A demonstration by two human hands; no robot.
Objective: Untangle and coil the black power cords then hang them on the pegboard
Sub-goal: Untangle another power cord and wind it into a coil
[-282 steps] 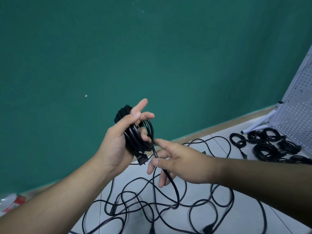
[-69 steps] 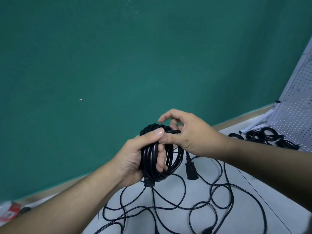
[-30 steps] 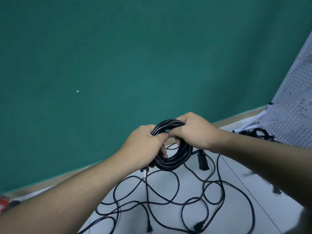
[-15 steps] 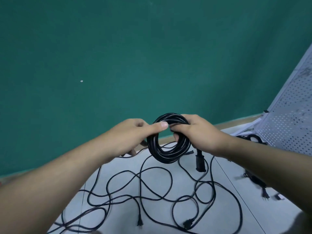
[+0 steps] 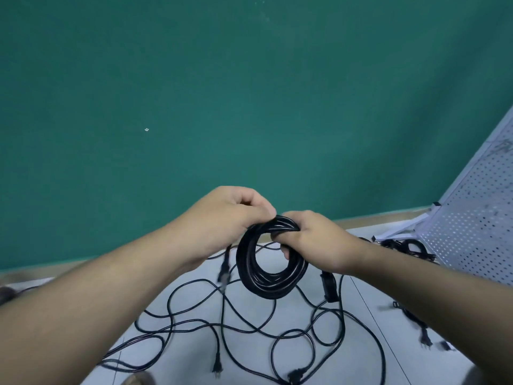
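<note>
Above the floor [image 5: 363, 337], clear of the tangle of loose cords [image 5: 295, 375], the coiled power cord [image 5: 265, 290] hangs as an upright ring between both hands. The right hand [image 5: 315, 240] has its fingers [image 5: 286, 252] hooked through the ring and closed round the top of the bundle, probably so the turns cannot spring apart. The left hand [image 5: 222, 218] pinches the same top stretch beside it, likely tidying the last turn. One plug [image 5: 224, 270], blurred, dangles under the left hand; the connector end [image 5: 329, 286] hangs below the right wrist. Finished coils [image 5: 408, 247] lie at the foot of the leaning pegboard [image 5: 477, 240], so hanging seems not yet begun.
</note>
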